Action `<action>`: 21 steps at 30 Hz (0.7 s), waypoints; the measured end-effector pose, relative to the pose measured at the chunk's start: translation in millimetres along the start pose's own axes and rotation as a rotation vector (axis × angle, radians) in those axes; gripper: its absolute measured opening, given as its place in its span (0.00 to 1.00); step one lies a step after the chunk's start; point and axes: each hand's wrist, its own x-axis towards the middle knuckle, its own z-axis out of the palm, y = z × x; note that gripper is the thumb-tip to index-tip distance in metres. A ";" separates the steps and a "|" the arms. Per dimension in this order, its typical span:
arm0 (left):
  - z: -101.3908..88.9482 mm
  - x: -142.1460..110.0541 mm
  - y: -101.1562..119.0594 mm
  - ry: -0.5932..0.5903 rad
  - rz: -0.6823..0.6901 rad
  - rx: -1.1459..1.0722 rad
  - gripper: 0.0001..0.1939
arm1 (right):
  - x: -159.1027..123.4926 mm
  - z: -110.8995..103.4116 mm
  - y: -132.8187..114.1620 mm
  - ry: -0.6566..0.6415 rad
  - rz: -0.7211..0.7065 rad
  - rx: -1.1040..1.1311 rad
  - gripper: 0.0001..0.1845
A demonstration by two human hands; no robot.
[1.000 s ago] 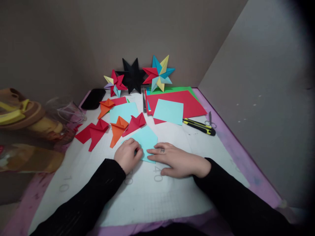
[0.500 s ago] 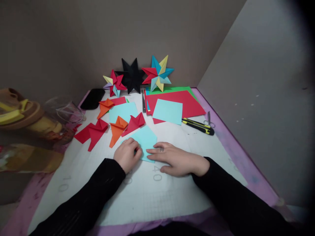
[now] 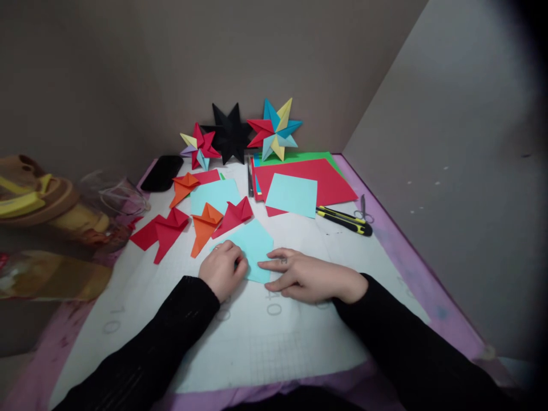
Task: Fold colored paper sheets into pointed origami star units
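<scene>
A light blue sheet of paper (image 3: 256,242) lies in front of me on the white mat. My left hand (image 3: 223,269) is curled over its left part, fingers closed against the paper; their tips are hidden. At the sheet's right edge rests my right hand (image 3: 299,274), fingers stretched out and spread, a fingertip touching the paper. Just beyond the left hand are a folded red piece (image 3: 237,214) and a folded orange piece (image 3: 205,222). Another folded red piece (image 3: 169,225) sits farther left, and a second orange piece (image 3: 185,185) behind.
Paper stars lean on the wall: a black one (image 3: 231,134), a multicoloured one (image 3: 276,131) and a smaller one (image 3: 199,147). Red sheets (image 3: 329,177) carry a light blue square (image 3: 291,195). A utility knife (image 3: 346,221), small scissors (image 3: 363,211), a phone (image 3: 162,173) and bottles (image 3: 51,274) surround the mat.
My right hand has shifted slightly to the right, and its fingers have spread farther apart. The left hand and the light blue sheet stay almost in place.
</scene>
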 end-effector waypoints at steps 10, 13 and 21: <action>-0.9 0.8 2.8 0.000 -0.029 0.004 0.09 | -0.1 -1.0 -0.8 0.000 -0.011 0.020 0.18; -0.4 1.0 3.3 -0.006 -0.027 0.004 0.09 | -0.5 -1.3 -1.3 -0.001 0.008 0.039 0.19; -0.7 1.1 3.5 -0.011 -0.032 0.029 0.09 | -0.4 -3.5 -3.0 -0.012 0.026 0.085 0.21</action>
